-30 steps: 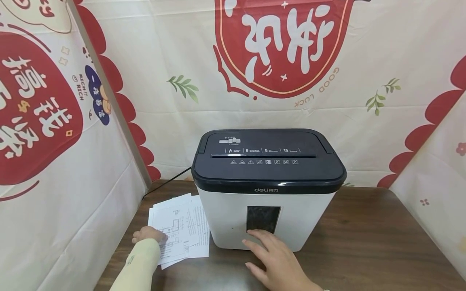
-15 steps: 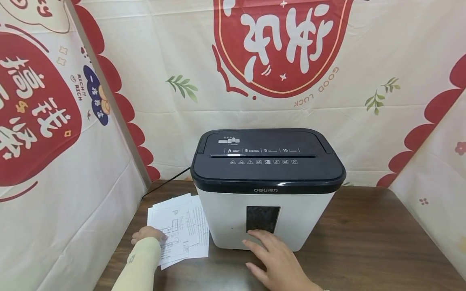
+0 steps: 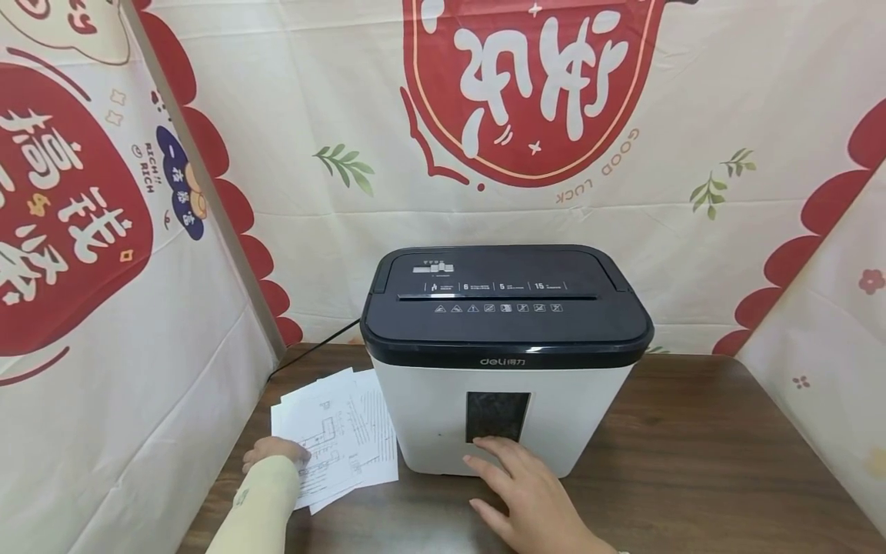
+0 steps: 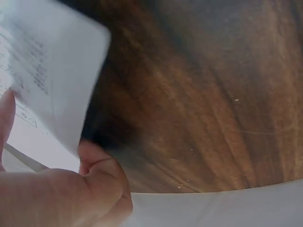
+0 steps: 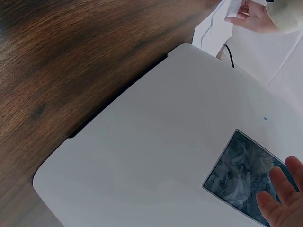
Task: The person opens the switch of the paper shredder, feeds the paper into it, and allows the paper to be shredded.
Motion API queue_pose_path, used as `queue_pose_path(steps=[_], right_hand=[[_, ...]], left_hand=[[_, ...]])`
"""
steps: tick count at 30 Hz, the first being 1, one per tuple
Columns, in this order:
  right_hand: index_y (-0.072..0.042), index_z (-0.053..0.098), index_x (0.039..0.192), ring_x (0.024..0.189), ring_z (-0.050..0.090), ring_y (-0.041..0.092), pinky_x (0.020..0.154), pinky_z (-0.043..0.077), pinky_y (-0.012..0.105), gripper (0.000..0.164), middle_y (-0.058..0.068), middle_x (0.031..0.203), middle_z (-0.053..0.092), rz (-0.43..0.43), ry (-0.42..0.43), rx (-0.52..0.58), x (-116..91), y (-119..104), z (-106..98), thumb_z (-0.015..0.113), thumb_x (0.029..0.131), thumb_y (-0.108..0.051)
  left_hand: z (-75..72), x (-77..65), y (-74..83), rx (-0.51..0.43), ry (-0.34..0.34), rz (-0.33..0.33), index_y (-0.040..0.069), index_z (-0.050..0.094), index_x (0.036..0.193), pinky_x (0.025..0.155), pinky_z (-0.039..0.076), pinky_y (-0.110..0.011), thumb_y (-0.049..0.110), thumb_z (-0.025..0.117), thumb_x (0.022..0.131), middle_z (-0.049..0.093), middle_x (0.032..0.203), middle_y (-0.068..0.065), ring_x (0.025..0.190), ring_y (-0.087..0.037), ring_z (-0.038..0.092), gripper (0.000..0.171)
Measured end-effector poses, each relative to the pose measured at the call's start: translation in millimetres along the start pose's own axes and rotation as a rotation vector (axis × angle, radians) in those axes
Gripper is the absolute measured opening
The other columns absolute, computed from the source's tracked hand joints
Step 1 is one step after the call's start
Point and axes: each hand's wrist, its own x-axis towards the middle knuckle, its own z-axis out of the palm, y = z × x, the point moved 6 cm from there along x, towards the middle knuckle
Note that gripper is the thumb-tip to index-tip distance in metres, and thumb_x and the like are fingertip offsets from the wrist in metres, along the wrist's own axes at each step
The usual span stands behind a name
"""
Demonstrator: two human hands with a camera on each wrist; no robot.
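You wear a long, pale yellow sleeve [image 3: 258,508] that reaches down to your left hand [image 3: 275,449]. Its cloth looks smooth, and its outer side carries a small grey-green mark [image 3: 241,496], too small to read. In the right wrist view your sleeve looks creamier, with a dark patch [image 5: 270,1] by its end, cut off by the top border. Your right hand [image 3: 529,492] is bare, with a pale sliver [image 3: 623,552] behind it at the bottom edge.

White printed papers [image 3: 339,435] are lying fanned on the counter [image 3: 671,469], being pinched at their left edge by the left grip [image 3: 273,448]. A black-topped white shredder [image 3: 505,331] is standing upright beside them, shreds [image 5: 232,182] showing through its window [image 3: 497,415].
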Motion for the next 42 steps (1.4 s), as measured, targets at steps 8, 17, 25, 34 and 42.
queue_pose_path(steps=[8, 17, 25, 34, 42], right_hand=[[-0.018, 0.065, 0.120, 0.110, 0.059, 0.019, 0.084, 0.053, 0.039, 0.045, 0.005, 0.125, 0.060, -0.002, -0.005, 0.012, -1.9, 0.4, -0.1, 0.077, 0.080, -0.035], [-0.018, 0.065, 0.120, 0.110, 0.059, 0.018, 0.084, 0.052, 0.037, 0.046, 0.005, 0.123, 0.060, -0.007, 0.012, 0.000, -4.7, 1.5, -3.1, 0.078, 0.079, -0.035], [-0.017, 0.066, 0.119, 0.109, 0.059, 0.019, 0.083, 0.052, 0.039, 0.056, 0.005, 0.123, 0.060, -0.011, 0.034, -0.016, -7.2, 2.9, -5.9, 0.086, 0.068, -0.028], [-0.018, 0.066, 0.120, 0.109, 0.059, 0.018, 0.083, 0.053, 0.037, 0.052, 0.002, 0.124, 0.060, 0.047, -0.014, -0.042, -11.7, 6.2, -9.3, 0.083, 0.073, -0.032], [-0.017, 0.066, 0.120, 0.106, 0.060, 0.017, 0.080, 0.053, 0.037, 0.049, 0.001, 0.122, 0.059, 0.081, -0.014, -0.030, -14.8, 9.3, -14.9, 0.081, 0.076, -0.035]], left_hand=[[-4.3, -3.3, -8.7, -0.146, -0.017, 0.006, -0.020, 0.050, 0.106, 0.068, 0.047, -0.047, 0.015, 0.080, 0.072, 0.054, 0.085, -0.027, 0.080, -0.039, 0.054, 0.058], [-7.0, 4.9, -16.6, -0.206, -0.065, 0.190, -0.024, 0.051, 0.107, 0.080, 0.048, -0.054, 0.004, 0.069, 0.077, 0.058, 0.089, -0.033, 0.085, -0.045, 0.058, 0.044], [-16.0, -0.9, -10.0, -0.048, -0.096, 0.314, -0.021, 0.056, 0.100, 0.076, 0.051, -0.047, 0.007, 0.068, 0.081, 0.061, 0.087, -0.031, 0.083, -0.041, 0.061, 0.037], [-27.5, -19.2, -6.6, -0.126, -0.095, 0.334, -0.018, 0.052, 0.098, 0.077, 0.047, -0.047, 0.002, 0.063, 0.083, 0.059, 0.090, -0.031, 0.084, -0.040, 0.058, 0.027], [-31.3, -27.5, -10.6, -0.289, -0.122, 0.307, -0.016, 0.050, 0.107, 0.083, 0.046, -0.052, -0.001, 0.057, 0.088, 0.058, 0.099, -0.032, 0.093, -0.044, 0.057, 0.025]])
